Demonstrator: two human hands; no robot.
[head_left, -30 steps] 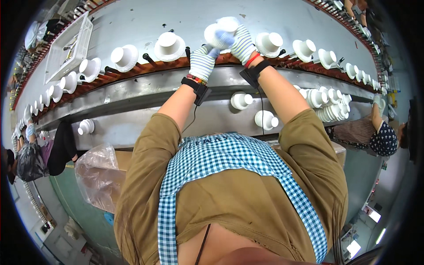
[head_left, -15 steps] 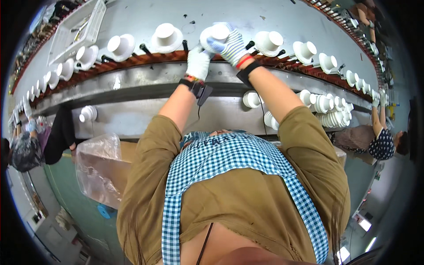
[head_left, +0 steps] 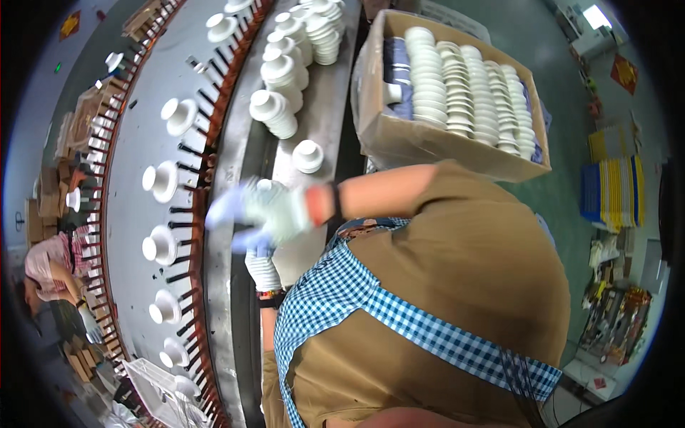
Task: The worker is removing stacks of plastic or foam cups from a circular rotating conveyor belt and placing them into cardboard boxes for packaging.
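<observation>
My right hand (head_left: 267, 212), in a pale glove with bluish fingers and a red band at the wrist, is blurred over the edge of the metal ledge. Its fingers are stretched and apart, and nothing shows in them. Just below it is my left hand (head_left: 262, 269), gloved in white; its fingers are mostly hidden behind the right hand. Beyond them a white hat-shaped piece (head_left: 161, 245) sits by the dark pegs, with another white brimmed piece (head_left: 161, 181) above it. A single white piece (head_left: 308, 156) stands on the ledge near my right hand.
Stacks of white pieces (head_left: 274, 114) line the metal ledge (head_left: 289, 257). A cardboard box (head_left: 457, 146) holding rows of stacked white pieces stands to the right. A white crate (head_left: 153, 392) lies at the lower left. Another person (head_left: 53, 274) works across the grey table (head_left: 135, 135).
The view has swung right, bringing the box and stacks into sight. My right hand has let go of the white hat-shaped piece. Both hands have drawn back from the pegs.
</observation>
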